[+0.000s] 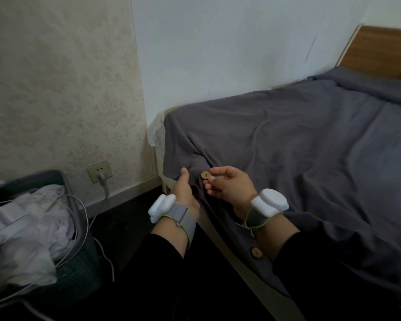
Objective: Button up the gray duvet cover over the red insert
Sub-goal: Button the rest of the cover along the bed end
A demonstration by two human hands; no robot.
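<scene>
Our right hand (229, 185) pinches a wooden button (205, 175) on the gray duvet cover (287, 147) at the bed's (214, 228) corner. Our left hand (183, 192) grips the cloth alongside. It looks soft and limp, so we'd hold close to the button.

Dark basket (83, 269) of white laundry (33, 228), plugged wall socket (99, 171), wooden headboard (380, 52).

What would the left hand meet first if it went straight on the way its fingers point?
The gray duvet cover, its hanging fold just ahead; the left hand seems to be touching it, though depth is unclear.
</scene>
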